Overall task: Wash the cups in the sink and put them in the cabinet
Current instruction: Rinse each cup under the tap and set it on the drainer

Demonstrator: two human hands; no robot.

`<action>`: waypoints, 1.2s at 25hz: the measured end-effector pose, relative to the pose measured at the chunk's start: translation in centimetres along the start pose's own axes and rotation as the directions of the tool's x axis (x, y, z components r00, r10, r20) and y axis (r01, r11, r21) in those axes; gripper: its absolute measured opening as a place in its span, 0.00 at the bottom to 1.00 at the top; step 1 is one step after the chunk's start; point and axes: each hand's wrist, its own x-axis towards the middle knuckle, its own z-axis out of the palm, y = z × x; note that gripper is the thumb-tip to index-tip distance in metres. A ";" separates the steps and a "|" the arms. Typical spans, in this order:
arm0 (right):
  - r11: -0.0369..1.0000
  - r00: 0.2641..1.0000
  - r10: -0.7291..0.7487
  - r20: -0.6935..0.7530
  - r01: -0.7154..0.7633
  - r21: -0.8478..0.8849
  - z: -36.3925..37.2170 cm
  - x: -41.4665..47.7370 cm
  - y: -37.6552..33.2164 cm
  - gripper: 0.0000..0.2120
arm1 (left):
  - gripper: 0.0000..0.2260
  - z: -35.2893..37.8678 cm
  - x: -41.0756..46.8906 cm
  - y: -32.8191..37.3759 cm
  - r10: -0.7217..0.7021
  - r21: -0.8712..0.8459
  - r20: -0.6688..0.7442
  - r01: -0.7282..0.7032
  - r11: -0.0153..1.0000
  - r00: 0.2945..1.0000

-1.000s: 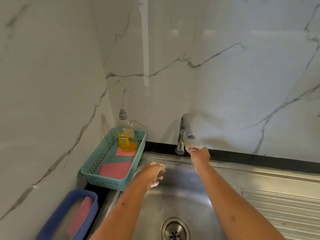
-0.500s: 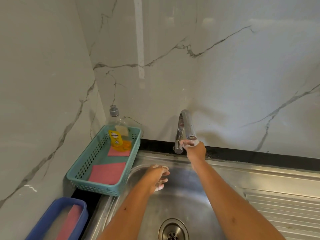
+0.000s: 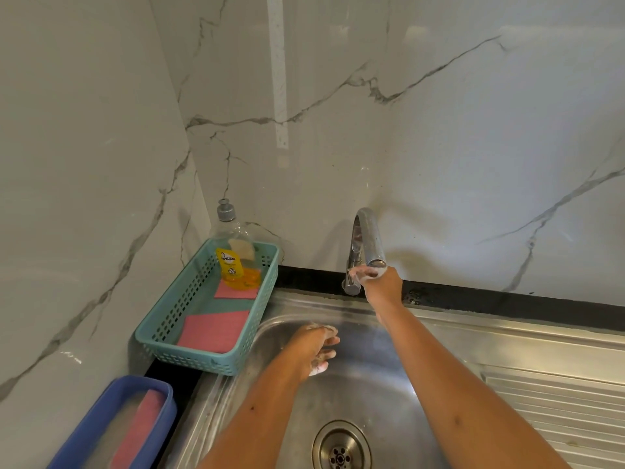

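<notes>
Stainless steel sink (image 3: 439,336): two soapy hands at work, one in the basin and one at the tap.
The drain (image 3: 341,450) lies at 6 o'clock of the basin. The left hand (image 3: 313,346) is foam-covered and sits low in the basin at 11 o'clock, fingers curled; whether it holds a cup cannot be told. A blue tub (image 3: 162,397) stands at 8 o'clock. The teal basket (image 3: 189,358) at 10 o'clock holds pink cloths (image 3: 213,330) and a soap bottle (image 3: 236,262). At 12 o'clock the right hand (image 3: 382,286) grips the tap (image 3: 368,231).

Open room in the sink (image 3: 389,394) around the drain (image 3: 341,448), teal basket (image 3: 189,353) crowding its left rim, tap (image 3: 367,231) overhanging the back edge.
</notes>
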 end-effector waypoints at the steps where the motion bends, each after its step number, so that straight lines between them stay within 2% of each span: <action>1: 1.000 1.000 -0.005 0.003 0.005 -0.018 -0.1 0.0 -0.1 0.08 | 0.04 0.1 0.1 -0.1 -0.002 -0.001 0.001 0.002 1.000 1.000; 5: 0.998 0.999 0.004 0.032 -0.002 -0.061 -0.3 -0.2 -0.8 0.03 | 0.05 0.9 -0.1 -0.5 -0.002 -0.005 0.007 0.002 1.000 1.000; 7: 0.999 0.998 0.006 0.059 -0.004 -0.041 -0.3 -0.3 -1.2 0.04 | 0.04 1.1 -0.3 -0.7 -0.001 -0.014 0.007 0.001 1.000 1.000; 9: 1.000 0.997 0.005 0.079 -0.002 -0.030 -0.7 -0.7 -1.4 0.08 | 0.03 1.2 -0.2 -0.9 -0.004 -0.025 0.006 0.004 1.000 1.000; 12: 0.991 0.997 0.064 0.036 -0.068 0.118 -0.8 -1.4 -1.5 0.03 | 0.03 1.5 -0.1 -1.2 -0.015 -0.036 -0.003 0.015 0.999 1.000; 14: 0.937 0.974 0.225 0.032 -0.225 0.268 -0.4 -1.6 -0.8 0.08 | 0.04 1.6 0.1 -1.6 -0.016 -0.032 -0.016 0.016 0.999 1.000; 16: 0.788 0.870 0.445 0.212 -0.493 0.370 0.0 -2.5 0.1 0.11 | 0.04 1.8 0.2 -2.1 -0.022 -0.059 -0.025 0.021 0.998 0.999; 17: 0.744 0.805 0.504 0.314 -0.589 0.315 0.1 -3.1 0.8 0.14 | 0.03 1.9 0.2 -2.4 -0.031 -0.088 -0.028 0.028 0.996 0.999; 19: 0.752 0.693 0.550 0.466 -0.654 0.086 0.2 -4.3 2.2 0.21 | 0.02 2.1 0.2 -3.0 -0.049 -0.148 -0.030 0.044 0.988 0.998; 21: 0.756 0.614 0.575 0.542 -0.651 -0.064 -0.4 -5.3 3.0 0.24 | 0.02 2.2 0.2 -3.7 -0.074 -0.186 -0.054 0.062 0.981 0.996; 22: 0.779 0.605 0.563 0.563 -0.615 -0.118 -0.8 -5.5 2.9 0.24 | 0.02 2.1 0.2 -4.1 -0.084 -0.196 -0.070 0.069 0.978 0.994; 24: 0.878 0.672 0.479 0.565 -0.367 -0.308 -1.6 -5.4 2.5 0.17 | 0.04 1.9 0.2 -4.5 -0.107 -0.213 -0.076 0.088 0.973 0.991; 25: 0.886 0.722 0.416 0.553 -0.184 -0.426 -1.8 -5.2 2.4 0.13 | 0.06 2.0 0.3 -4.7 -0.112 -0.219 -0.070 0.094 0.971 0.991; 27: 0.814 0.786 0.282 0.551 0.107 -0.571 -2.4 -5.2 1.7 0.09 | 0.08 2.3 0.6 -4.8 -0.114 -0.226 -0.052 0.100 0.969 0.992; 28: 0.805 0.800 0.201 0.566 0.195 -0.561 -2.7 -5.4 1.3 0.09 | 0.08 2.7 0.7 -4.7 -0.111 -0.225 -0.044 0.099 0.969 0.993; 29: 0.842 0.806 0.116 0.580 0.229 -0.488 -2.9 -5.5 1.0 0.07 | 0.07 3.2 0.6 -4.5 -0.103 -0.225 -0.037 0.092 0.970 0.994; 30: 0.910 0.824 0.040 0.566 0.204 -0.362 -3.3 -6.0 0.6 0.04 | 0.07 3.8 0.7 -4.3 -0.089 -0.210 -0.036 0.080 0.974 0.995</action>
